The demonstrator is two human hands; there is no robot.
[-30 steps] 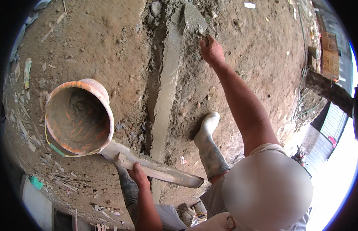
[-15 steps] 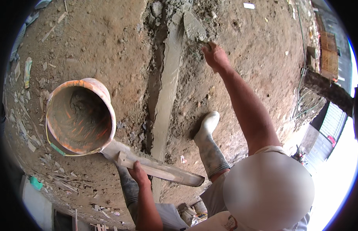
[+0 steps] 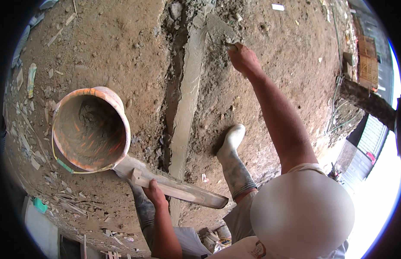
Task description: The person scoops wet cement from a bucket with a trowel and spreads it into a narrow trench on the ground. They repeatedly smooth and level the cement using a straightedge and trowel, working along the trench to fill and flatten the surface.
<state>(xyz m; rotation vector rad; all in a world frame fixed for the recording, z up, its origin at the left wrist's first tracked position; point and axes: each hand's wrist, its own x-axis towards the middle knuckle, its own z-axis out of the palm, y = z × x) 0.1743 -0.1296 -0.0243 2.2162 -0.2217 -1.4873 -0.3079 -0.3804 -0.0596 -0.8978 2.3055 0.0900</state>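
Head view, right hand point(image 3: 244, 58): reaching far forward on a straight arm, fingers clamping the trowel point(image 3: 221, 29) handle.
Trowel: lying beside the wet mortar strip point(image 3: 187, 90), blade now swung rightward.
Left hand point(image 3: 155, 194): gripping the wooden float point(image 3: 170, 186) by the bucket point(image 3: 90, 129), unchanged.

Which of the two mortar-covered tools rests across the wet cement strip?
The long wooden float in the left hand. The pointed trowel, in the right hand, stays at the strip's far end.

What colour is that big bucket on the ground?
Orange, smeared with grey mortar; the bucket shows best in the head view.
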